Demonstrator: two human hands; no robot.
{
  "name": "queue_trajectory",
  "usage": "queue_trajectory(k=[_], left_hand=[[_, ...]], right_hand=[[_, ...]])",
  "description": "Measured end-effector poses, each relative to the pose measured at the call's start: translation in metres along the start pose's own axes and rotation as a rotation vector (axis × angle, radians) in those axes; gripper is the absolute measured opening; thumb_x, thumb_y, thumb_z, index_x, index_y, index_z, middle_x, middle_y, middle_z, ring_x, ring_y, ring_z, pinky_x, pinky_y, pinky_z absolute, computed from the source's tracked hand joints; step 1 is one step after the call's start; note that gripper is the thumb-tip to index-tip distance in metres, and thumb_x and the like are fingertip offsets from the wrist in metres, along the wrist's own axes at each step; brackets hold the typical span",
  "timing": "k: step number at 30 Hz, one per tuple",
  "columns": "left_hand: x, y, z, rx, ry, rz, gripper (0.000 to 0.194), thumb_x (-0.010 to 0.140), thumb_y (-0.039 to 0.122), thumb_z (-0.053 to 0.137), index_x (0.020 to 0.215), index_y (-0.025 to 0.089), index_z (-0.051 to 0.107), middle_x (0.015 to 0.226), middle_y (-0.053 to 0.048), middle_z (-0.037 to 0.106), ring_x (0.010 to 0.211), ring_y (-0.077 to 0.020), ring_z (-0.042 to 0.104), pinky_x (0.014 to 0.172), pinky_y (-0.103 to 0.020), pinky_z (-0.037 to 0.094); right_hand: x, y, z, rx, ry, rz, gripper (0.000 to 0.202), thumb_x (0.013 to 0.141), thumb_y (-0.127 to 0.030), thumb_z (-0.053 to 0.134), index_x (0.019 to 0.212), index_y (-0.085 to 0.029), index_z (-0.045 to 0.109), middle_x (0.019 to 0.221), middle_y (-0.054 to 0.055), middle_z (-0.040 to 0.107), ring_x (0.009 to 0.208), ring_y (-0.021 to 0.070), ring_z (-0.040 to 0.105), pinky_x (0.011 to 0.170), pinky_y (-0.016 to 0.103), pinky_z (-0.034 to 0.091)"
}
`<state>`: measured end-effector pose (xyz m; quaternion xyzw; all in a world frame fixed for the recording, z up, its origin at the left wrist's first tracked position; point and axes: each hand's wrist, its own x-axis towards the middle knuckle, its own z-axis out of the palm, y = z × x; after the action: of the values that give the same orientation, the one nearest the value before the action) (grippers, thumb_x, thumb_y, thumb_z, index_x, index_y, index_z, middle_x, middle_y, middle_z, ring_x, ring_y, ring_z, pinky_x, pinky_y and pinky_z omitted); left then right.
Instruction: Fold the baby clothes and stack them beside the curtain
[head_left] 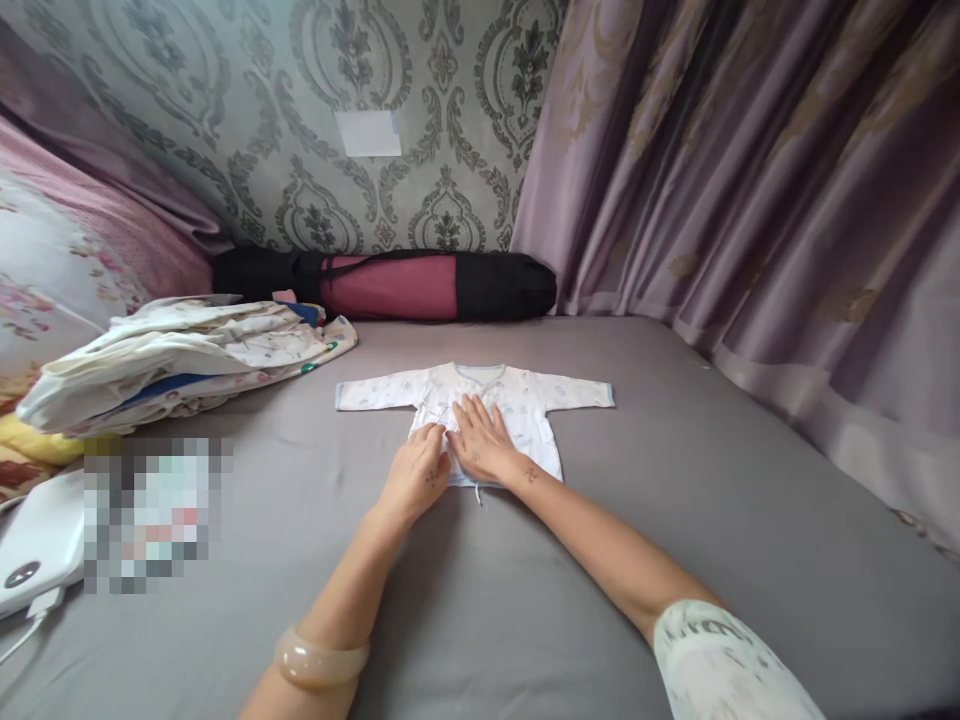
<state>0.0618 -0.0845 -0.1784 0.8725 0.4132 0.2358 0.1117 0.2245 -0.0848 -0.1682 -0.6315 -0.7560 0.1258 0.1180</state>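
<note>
A small white baby shirt with pale blue trim and a faint print lies spread on the bed, both sleeves stretched out sideways. My right hand rests flat on the middle of its front, fingers extended. At the left side of the shirt, my left hand has its fingers bent and closed on the fabric, which wrinkles there; its fingertips are partly hidden. A thin tie sticks out below the blue-edged hem, just under my right hand.
On the grey bed sheet, a pile of folded clothes lies at left. Nearer are a white power bank with a cable and a blurred-out item. A black and maroon long bag lies along the wall; purple curtains hang at right.
</note>
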Motion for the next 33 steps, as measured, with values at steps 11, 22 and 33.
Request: queue_trajectory(k=[11, 22, 33], left_hand=[[0.004, 0.01, 0.012, -0.115, 0.066, 0.2, 0.046, 0.092, 0.019, 0.04, 0.138, 0.019, 0.04, 0.14, -0.017, 0.05, 0.136, -0.0288, 0.041, 0.109, -0.054, 0.038], [-0.001, 0.024, 0.019, -0.031, -0.194, 0.142, 0.042, 0.098, 0.032, 0.034, 0.134, 0.02, 0.053, 0.146, -0.011, 0.047, 0.14, -0.0308, 0.035, 0.111, -0.053, 0.034], [0.001, 0.028, 0.014, -0.028, -0.23, 0.106, 0.04, 0.097, 0.029, 0.037, 0.133, 0.022, 0.053, 0.145, -0.01, 0.049, 0.139, -0.0289, 0.037, 0.11, -0.049, 0.034]], right_hand=[[0.0, 0.036, -0.026, 0.079, 0.083, 0.126, 0.063, 0.099, -0.039, 0.02, 0.154, -0.009, 0.017, 0.162, 0.012, 0.007, 0.149, 0.0213, 0.002, 0.119, 0.044, 0.003], [0.004, 0.077, -0.03, 0.088, -0.021, 0.203, 0.061, 0.094, -0.044, 0.035, 0.147, -0.014, 0.038, 0.156, 0.011, 0.031, 0.144, 0.0248, 0.026, 0.117, 0.044, 0.017], [0.004, 0.171, -0.073, 0.034, 0.594, 1.091, 0.044, 0.084, -0.027, 0.05, 0.122, -0.007, 0.06, 0.126, 0.024, 0.057, 0.12, 0.036, 0.05, 0.096, 0.048, 0.04]])
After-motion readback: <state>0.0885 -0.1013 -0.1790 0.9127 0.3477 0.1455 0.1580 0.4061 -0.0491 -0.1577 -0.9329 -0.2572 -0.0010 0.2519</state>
